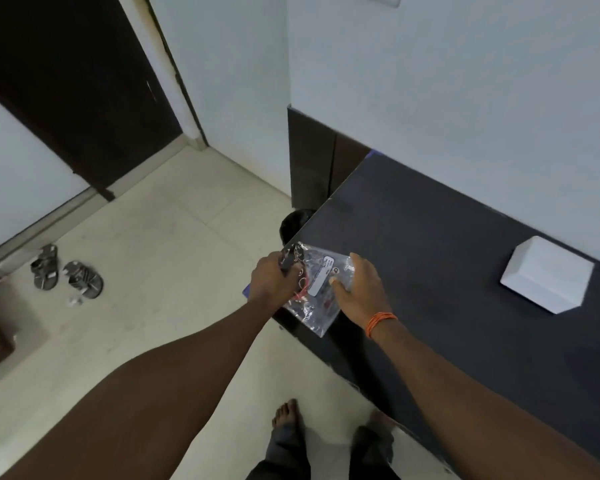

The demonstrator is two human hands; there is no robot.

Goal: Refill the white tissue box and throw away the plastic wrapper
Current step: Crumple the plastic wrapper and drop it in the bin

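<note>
Both hands grip the plastic wrapper (310, 289) over the near-left corner of the table (447, 244): left hand (269, 278) fisted, right hand (355, 292) pinching. White tissue box (548, 275) sits far right. Risk: the limp film could slip or miss the dark bin (293, 223) half hidden beyond.

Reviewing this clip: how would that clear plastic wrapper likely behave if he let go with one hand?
The plastic wrapper looks thin and crinkled, so it would probably flop rather than hold shape. It seems light: the left hand and right hand hold it loosely. Its glossy film may be slippery.
</note>
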